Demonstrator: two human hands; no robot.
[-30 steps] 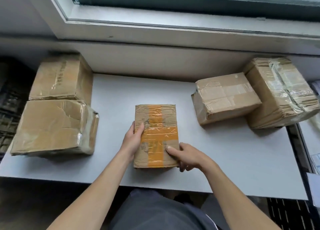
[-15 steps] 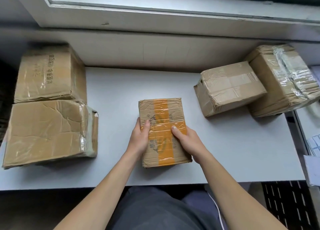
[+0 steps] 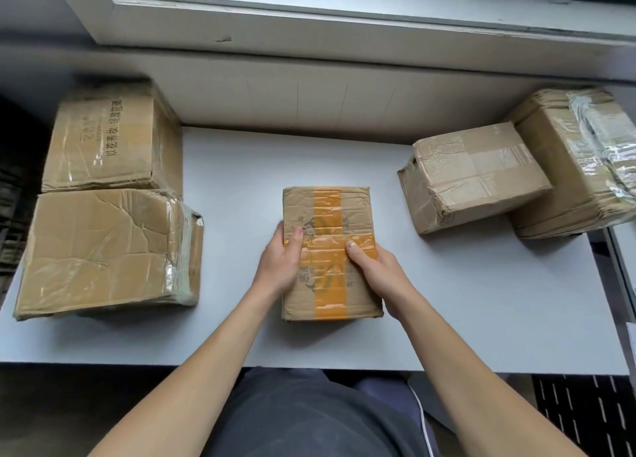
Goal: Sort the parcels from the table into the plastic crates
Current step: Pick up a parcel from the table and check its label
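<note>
- Early going, by my reckoning: five parcels in sight, and every one of them is on the desk [image 3: 481, 305], none in a crate.
- The one in play is the orange-taped parcel [image 3: 328, 212], mid-desk, near the front edge, right in front of the person.
- Left hand [image 3: 278, 267] has it by the left side and right hand [image 3: 377, 274] by the right. The fingers [image 3: 279, 229] are curled round the edges, thumbs flat on the top face, a firm two-handed hold.
- Is it off the surface yet? There's a thin shadow under the near edge, but I cannot tell if it has lifted.
- Waiting on the left: a printed parcel [image 3: 106, 140] at the back and a crumpled parcel [image 3: 103, 250] just in front of it, the two touching.
- On the right: a taped parcel [image 3: 475, 178] leaning against a film-wrapped parcel [image 3: 568, 167] at the desk's far corner.
- Crates? A dark slatted thing [image 3: 585, 418] shows low on the right beneath the desk, likely one of them. Its inside is out of view.
- The held parcel itself is flat and oblong brown card, creased and scuffed. A broad orange tape strip runs lengthwise, another crosses it, and faded print shows beneath.
</note>
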